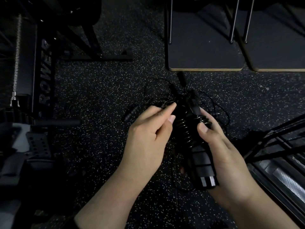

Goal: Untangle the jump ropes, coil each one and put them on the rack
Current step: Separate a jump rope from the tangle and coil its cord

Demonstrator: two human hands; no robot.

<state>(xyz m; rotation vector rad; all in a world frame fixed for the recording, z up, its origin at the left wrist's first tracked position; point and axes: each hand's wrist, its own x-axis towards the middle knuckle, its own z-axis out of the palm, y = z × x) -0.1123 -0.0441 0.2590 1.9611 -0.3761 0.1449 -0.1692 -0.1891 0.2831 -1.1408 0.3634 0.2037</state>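
Note:
My right hand (222,149) grips a pair of black jump rope handles (202,164) with thin black cord wound tightly around their upper part (189,129). My left hand (148,138) pinches a strand of that thin cord (166,104) between thumb and forefinger, just left of the handles. On the speckled floor beyond my hands lies a loose tangle of black cord (165,91). Two more black handles lie in it, one (131,113) at the left and one (181,78) at the far side. The scene is dim, so single cords are hard to follow.
A black frame marked ROWER (45,73) with a chain stands at the left. Two dark boards (204,47) with thin metal legs lie on the floor ahead. A black metal rack or frame (272,146) with a shiny rail sits at the right.

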